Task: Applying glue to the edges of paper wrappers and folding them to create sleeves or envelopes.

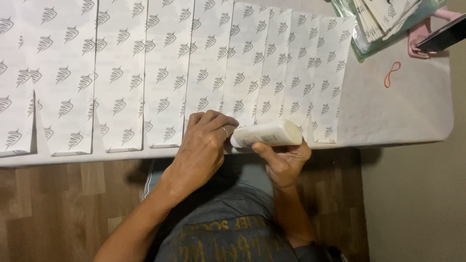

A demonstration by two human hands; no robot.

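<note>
- The right hand (283, 162) sat just below the centre of the frame, curled from underneath around a white glue bottle (267, 134), thumb and fingers closed on its body.
- The bottle lay nearly level, its rounded base toward the right and its nozzle end pointing left, at the near edge of the table (403, 111).
- The left hand (206, 143) was immediately left of the bottle, knuckles up, fingers bent and pinched together at the nozzle end; a ring showed on one finger. Whether it gripped a cap or only the tip could not be told, since the fingers covered that spot.
- Both hands hovered over the lower edge of a row of white paper sheets (165, 73) printed with a repeating grey shell-like motif, laid side by side and overlapping across the upper left and middle of the frame.
- At the upper right, a clear plastic bag (361, 46) held a stack of the same printed paper.
- A pink holder (420, 36) with a dark phone (444, 36) stood at the far right edge.
- An orange rubber band (392, 73) lay alone on the bare table, right of the sheets.
- Wood-pattern floor (53, 204) filled the lower left.
</note>
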